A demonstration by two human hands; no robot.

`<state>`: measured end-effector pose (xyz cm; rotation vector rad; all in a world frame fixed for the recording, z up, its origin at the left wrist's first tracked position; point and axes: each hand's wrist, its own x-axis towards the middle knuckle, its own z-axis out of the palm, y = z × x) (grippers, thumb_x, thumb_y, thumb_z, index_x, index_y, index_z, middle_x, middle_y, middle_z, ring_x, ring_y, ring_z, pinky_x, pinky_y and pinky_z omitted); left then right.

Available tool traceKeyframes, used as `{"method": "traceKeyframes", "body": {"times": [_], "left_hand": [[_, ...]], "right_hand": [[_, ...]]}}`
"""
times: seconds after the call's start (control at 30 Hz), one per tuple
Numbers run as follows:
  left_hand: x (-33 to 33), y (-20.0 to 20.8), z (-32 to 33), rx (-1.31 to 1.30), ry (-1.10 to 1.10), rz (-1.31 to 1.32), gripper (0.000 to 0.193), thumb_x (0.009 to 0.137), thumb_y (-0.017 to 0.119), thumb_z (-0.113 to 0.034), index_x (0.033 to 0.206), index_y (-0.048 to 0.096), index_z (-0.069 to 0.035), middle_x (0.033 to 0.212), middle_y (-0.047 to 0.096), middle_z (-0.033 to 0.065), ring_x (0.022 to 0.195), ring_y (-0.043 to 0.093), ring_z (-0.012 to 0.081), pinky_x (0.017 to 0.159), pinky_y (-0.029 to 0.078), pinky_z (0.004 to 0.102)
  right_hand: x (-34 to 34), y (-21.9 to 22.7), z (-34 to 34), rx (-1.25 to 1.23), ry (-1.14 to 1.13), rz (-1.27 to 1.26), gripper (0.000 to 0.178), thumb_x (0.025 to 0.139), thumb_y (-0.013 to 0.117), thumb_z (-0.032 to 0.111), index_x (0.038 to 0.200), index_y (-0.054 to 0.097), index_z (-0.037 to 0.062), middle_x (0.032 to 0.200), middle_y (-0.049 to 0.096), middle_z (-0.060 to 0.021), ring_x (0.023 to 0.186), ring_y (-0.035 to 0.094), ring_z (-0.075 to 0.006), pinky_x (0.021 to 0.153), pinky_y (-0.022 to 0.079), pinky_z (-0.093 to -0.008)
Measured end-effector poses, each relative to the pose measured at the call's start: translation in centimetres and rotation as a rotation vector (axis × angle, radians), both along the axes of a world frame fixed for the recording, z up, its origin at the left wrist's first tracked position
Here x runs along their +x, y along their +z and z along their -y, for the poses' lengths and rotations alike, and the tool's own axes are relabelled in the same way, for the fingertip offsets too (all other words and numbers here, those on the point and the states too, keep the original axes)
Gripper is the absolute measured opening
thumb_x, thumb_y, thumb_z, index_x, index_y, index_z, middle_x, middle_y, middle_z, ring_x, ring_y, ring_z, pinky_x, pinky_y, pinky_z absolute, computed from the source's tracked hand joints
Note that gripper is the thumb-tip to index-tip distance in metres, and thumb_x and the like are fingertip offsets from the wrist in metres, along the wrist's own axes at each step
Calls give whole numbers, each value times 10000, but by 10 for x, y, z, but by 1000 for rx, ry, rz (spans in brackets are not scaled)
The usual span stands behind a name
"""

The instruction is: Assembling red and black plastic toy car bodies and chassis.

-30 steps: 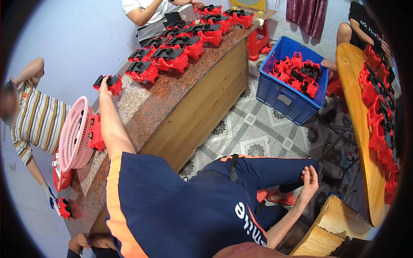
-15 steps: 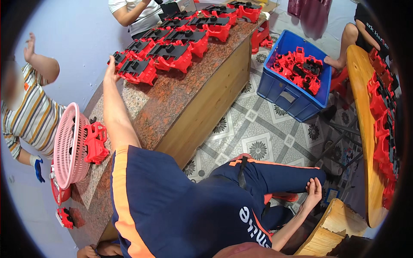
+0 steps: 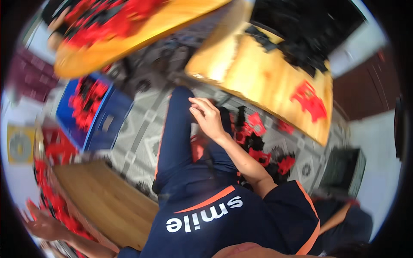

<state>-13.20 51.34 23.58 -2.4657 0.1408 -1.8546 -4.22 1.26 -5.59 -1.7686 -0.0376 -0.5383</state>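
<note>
At the lower left my left hand [image 3: 42, 222] is raised with its fingers apart, blurred and holding nothing. Just beyond it, red plastic parts [image 3: 60, 210] line the stone counter; whether the hand touches them I cannot tell. My right hand [image 3: 207, 117] hovers at my knee, fingers loosely stretched and empty. To its right a wooden table [image 3: 254, 71] carries one red plastic frame [image 3: 310, 101] near its edge. Black plastic parts [image 3: 303, 47] are heaped at that table's far side.
A blue crate [image 3: 101, 129] of red and black parts stands on the tiled floor. Red and black pieces [image 3: 258, 142] lie beneath the table. Another wooden board [image 3: 172, 17] at the top left bears more red parts, with a person's arm [image 3: 56, 36] beside it.
My view has swung to the right, bringing the table with black parts into sight. My left hand has come off the row of red-and-black assemblies; my right stays by my knee.
</note>
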Motion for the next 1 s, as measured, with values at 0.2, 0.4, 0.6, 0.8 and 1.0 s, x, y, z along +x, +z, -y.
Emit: {"method": "traceKeyframes", "body": {"times": [0.2,0.4,0.6,0.8,1.0], "left_hand": [[127,-120,333,-37,-1029,-838,346,773,702,8,1114,656,-25,1225,617,157,1134,580,315,998,431,399],[166,-216,506,-336,-1448,-1262,374,834,710,-88,1196,627,-40,1197,617,107,1094,601,214,911,485,328],[166,-246,576,-659,-1560,-1646,579,929,630,-97,1450,378,-91,1342,495,151,1103,565,225,875,521,338],[189,-266,570,-660,-1567,-1621,635,917,675,-202,1439,373,-5,1303,511,188,1049,598,218,869,521,328],[163,-254,582,-719,-1771,-1733,884,867,738,-276,1520,180,-68,1391,447,202,1102,545,250,917,485,368]], "right_hand": [[-26,54,187,-554,-882,234,279,858,642,33,1136,643,6,1135,628,-165,1067,586,-348,929,462,-423],[103,65,275,-831,-774,-193,546,921,625,260,1426,444,156,1451,406,-176,1315,409,-369,1011,423,-487],[108,37,286,-855,-636,-356,552,905,623,314,1411,451,177,1304,520,-236,1185,513,-403,980,453,-464],[-74,107,280,-998,-1055,-96,534,761,775,271,1223,606,64,1201,624,-127,1113,583,-306,919,463,-417],[-185,45,340,-497,-1046,-281,259,894,649,176,1104,666,24,996,693,-141,880,664,-282,777,512,-362]]}}
